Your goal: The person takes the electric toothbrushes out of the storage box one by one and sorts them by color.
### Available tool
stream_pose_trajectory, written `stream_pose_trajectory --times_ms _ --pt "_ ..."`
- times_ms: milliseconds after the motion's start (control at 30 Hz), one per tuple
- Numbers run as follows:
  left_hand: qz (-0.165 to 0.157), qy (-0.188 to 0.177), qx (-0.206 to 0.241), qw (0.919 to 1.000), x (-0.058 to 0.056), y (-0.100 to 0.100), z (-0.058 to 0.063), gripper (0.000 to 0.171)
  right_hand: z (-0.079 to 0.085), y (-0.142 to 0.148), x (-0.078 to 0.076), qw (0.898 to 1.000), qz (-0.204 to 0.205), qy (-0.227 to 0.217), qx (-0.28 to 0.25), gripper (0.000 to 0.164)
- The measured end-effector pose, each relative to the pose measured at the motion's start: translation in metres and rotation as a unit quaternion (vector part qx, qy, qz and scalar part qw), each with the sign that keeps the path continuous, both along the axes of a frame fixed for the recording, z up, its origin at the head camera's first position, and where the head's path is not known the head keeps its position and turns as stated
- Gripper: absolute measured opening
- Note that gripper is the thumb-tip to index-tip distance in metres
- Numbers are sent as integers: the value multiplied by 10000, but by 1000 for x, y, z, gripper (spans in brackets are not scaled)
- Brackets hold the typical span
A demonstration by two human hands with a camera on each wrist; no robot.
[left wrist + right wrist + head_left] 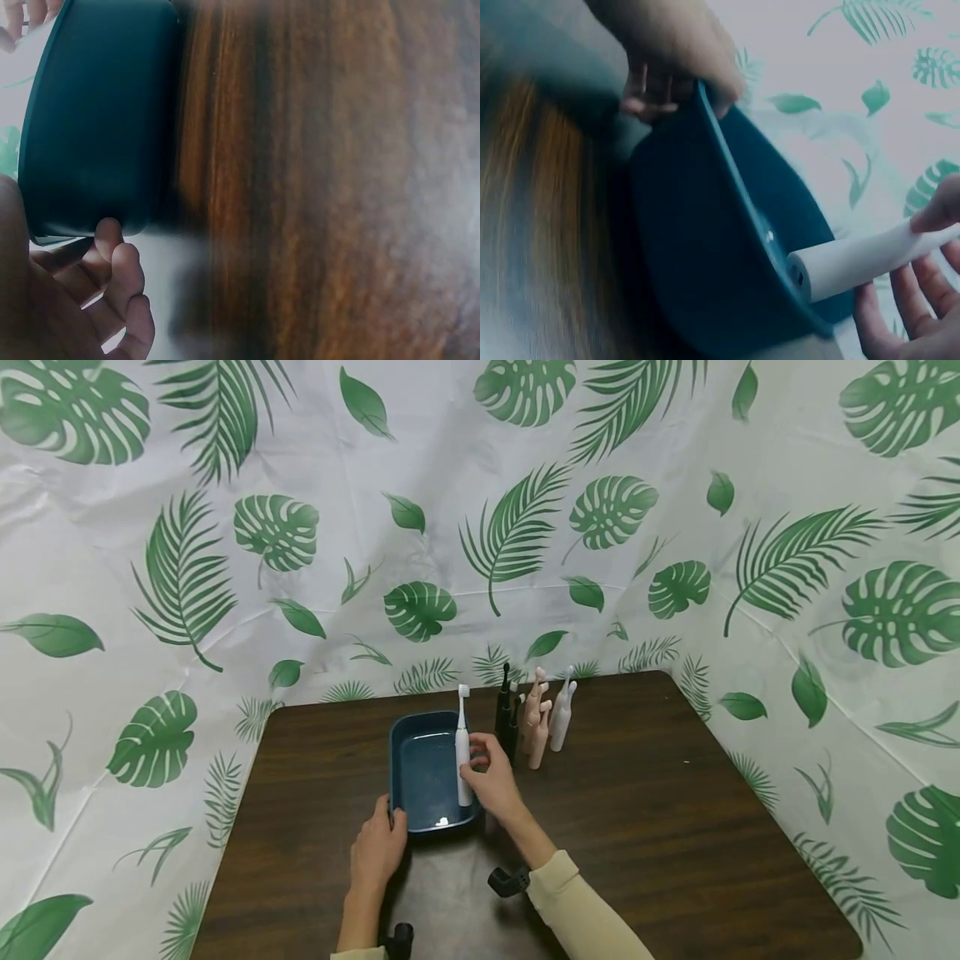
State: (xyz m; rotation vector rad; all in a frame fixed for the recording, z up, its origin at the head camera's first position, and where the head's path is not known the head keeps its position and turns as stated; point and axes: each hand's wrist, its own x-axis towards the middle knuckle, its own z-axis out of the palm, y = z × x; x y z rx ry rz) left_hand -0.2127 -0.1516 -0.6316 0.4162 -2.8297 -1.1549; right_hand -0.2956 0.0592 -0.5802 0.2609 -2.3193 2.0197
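Observation:
A white electric toothbrush stands upright, brush head up, at the right side of a dark blue tray. My right hand pinches its handle between thumb and fingers. In the right wrist view, the base of the toothbrush shows over the rim of the tray. My left hand grips the tray's near left corner. Seen from the left wrist, the left hand's curled fingers lie against the outside of the tray.
Several electric toothbrushes stand in a group right of the tray: black ones, pink ones and pale grey ones. All are on a dark wood table. Leaf-patterned white cloth hangs behind and beside the table.

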Motion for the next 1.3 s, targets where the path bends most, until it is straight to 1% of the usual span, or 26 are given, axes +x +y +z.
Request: stream_pose_trajectory --times_ms 200,400,533,633,767,933,1067,1300 --pt "-10 -33 13 10000 -1 0 1 51 -5 20 0 9991 -7 407 -66 52" --pt "1 7 50 10000 -2 0 -1 50 -1 39 -2 9975 109 566 -412 53" --pt "5 20 33 10000 -3 0 -1 51 2 53 -1 9963 53 697 -508 52" --pt "-5 10 36 10000 -3 1 0 52 4 62 1 9955 -85 768 -546 52" --pt "-35 -28 33 10000 -2 1 -1 52 5 77 3 9951 -332 738 -569 53" --pt "-48 -60 53 10000 -2 2 -2 52 2 98 2 9937 -787 671 -438 53" --pt "-40 -96 58 9999 -2 2 -1 52 -2 113 1 9917 -1041 687 -313 53" --pt "-63 -129 40 9999 -3 1 -3 51 -13 131 -3 9876 -1349 754 -275 63"
